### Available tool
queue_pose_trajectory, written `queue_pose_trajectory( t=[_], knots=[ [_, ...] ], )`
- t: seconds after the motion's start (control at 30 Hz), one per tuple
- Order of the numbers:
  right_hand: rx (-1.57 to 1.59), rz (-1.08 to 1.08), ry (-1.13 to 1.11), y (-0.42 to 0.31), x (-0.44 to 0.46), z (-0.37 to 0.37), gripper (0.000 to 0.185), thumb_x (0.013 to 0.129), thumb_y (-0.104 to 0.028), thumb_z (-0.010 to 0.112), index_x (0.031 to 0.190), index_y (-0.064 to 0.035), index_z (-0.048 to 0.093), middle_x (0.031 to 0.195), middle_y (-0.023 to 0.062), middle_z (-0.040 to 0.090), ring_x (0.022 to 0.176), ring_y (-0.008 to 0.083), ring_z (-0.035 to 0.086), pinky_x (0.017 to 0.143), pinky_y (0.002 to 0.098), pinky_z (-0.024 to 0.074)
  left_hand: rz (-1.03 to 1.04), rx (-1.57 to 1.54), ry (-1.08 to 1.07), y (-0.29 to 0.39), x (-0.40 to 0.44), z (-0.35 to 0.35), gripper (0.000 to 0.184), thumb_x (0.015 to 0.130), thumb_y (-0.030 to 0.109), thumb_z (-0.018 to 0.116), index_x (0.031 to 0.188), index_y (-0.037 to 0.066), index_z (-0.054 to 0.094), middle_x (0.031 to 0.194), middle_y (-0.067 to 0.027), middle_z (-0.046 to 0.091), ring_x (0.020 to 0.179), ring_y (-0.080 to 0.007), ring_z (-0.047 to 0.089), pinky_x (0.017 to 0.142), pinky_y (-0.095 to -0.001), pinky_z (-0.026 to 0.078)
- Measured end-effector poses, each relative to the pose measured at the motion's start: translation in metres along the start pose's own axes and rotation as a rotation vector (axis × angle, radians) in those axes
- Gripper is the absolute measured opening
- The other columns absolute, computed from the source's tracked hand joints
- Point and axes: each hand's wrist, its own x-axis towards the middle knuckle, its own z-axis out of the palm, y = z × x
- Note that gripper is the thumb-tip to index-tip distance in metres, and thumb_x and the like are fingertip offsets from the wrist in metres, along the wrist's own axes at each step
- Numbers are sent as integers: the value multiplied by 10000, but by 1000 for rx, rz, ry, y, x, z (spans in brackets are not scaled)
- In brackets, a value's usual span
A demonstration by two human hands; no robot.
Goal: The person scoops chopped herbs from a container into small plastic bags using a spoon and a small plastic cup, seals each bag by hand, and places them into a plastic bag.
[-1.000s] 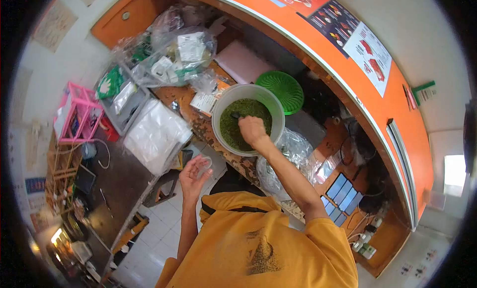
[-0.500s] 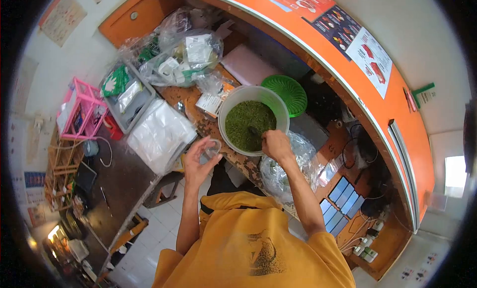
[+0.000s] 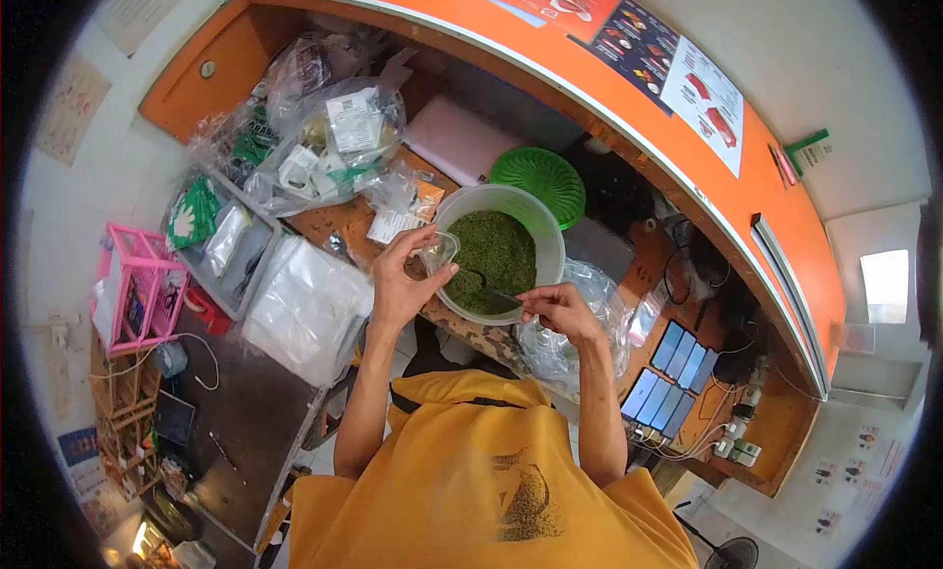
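A wide translucent plastic tub (image 3: 552,243) stands on the counter, part filled with finely chopped green herbs (image 3: 499,247). My left hand (image 3: 403,286) grips a small clear plastic cup (image 3: 443,255) at the tub's left rim, its mouth tilted towards the herbs. What is inside the cup is hard to make out. Over the tub's near right side, my right hand (image 3: 562,312) pinches the handle of a dark spoon (image 3: 502,299). The spoon's bowl lies among the herbs, close to the cup.
A green lid (image 3: 538,184) lies behind the tub. Clear plastic bags (image 3: 580,338) crowd its right side. To the left are stacked plastic sheets (image 3: 306,304), a grey bin (image 3: 257,265) and a pink basket (image 3: 142,289). Several phones (image 3: 668,378) lie at the right.
My left hand has brought the cup right and up to the tub's rim. My right hand has shifted slightly right and down, the spoon now showing more of its handle. The view has turned a little.
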Motion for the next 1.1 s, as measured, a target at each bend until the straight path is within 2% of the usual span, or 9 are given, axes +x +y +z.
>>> queue_pose_trajectory(
  t=[0.23,0.33,0.43,0.57,0.7,0.8,0.9,0.93,1.1],
  knots=[
    [291,-135,207,0,-36,-16,202,966,-67,695,1145,5,752,798,52,735,476,23,410,424,199,287,45,58,-74,-8,9,36,592,761,113,882,1301,9,662,1190,-145,700,1087,-245,691,959,-373,543],
    [208,-296,336,-18,-54,-6,193,973,-78,687,1135,-1,758,803,47,738,510,31,464,466,203,351,51,81,-127,-3,8,59,589,758,111,876,1296,4,663,1186,-148,698,1082,-256,690,959,-369,543],
    [-158,-485,538,-22,-60,7,192,978,-95,681,1122,6,759,806,36,740,566,62,550,523,245,440,70,68,-127,-3,10,81,595,751,118,878,1294,4,662,1190,-152,694,1089,-272,683,957,-381,543],
    [-679,-646,730,-29,-71,24,189,944,-52,684,1112,-31,769,823,93,737,624,152,649,573,321,506,72,72,-103,-5,9,97,654,746,123,885,1340,16,632,1197,-150,695,1091,-274,678,958,-390,538],
    [-442,-621,822,-25,-69,29,201,902,-62,692,1087,-36,766,822,170,715,611,309,662,608,386,527,53,40,-73,-17,5,101,704,762,133,894,1388,25,592,1182,-150,697,1102,-263,677,972,-401,533],
    [-380,-522,654,-3,-44,21,228,894,-90,719,1112,-35,757,930,187,722,762,352,678,730,420,547,7,-35,-55,-30,-1,99,707,787,128,890,1403,9,565,1237,-154,669,1144,-253,656,995,-401,525],
    [-647,-706,800,-6,-26,30,282,878,-112,741,1152,-46,747,1089,202,704,978,384,652,886,452,523,-83,-334,99,-43,-5,106,713,762,54,878,1396,-3,556,1256,-152,662,1147,-249,658,1006,-379,527],
    [-571,-649,760,-19,-27,36,309,869,-141,754,1165,-51,740,1241,194,657,1145,402,579,990,477,472,-54,-269,92,-41,-8,104,709,777,29,863,1404,-19,536,1307,-151,643,1176,-253,648,1025,-381,519],
    [-656,-876,702,-42,10,65,231,824,-115,755,1036,-24,757,1238,201,630,1148,401,556,984,494,466,82,-103,108,-35,-14,108,720,771,6,850,1415,-15,529,1357,-156,623,1204,-262,637,1050,-382,505]
  ],
)
